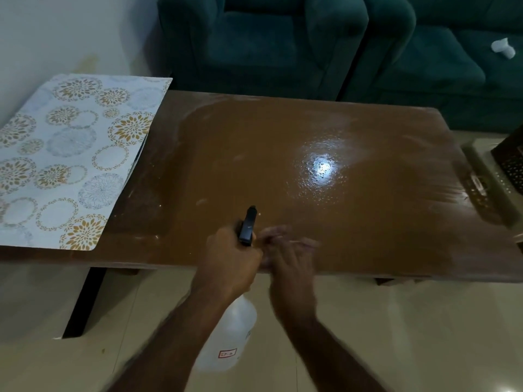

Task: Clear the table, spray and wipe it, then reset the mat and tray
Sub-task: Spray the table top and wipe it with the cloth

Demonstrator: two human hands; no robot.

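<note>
My left hand (pixel 229 263) grips the black trigger head of a clear spray bottle (pixel 230 335) at the front edge of the brown table (pixel 283 171). The nozzle points across the tabletop and the bottle body hangs below the table's edge. Spray droplets glisten around a light reflection right of the table's middle. My right hand (pixel 290 261) is blurred right beside the left one, over the front edge; its fingers look spread with nothing in them. The floral patterned mat (pixel 70 162) lies on a surface at the table's left end. A tray (pixel 489 176) sits on the floor past the right end.
A dark green sofa (pixel 283 46) stands behind the table, and a crumpled white object (pixel 503 48) lies on its right seat. A dark patterned item (pixel 509 165) rests on the tray. Pale tiled floor runs along the near side.
</note>
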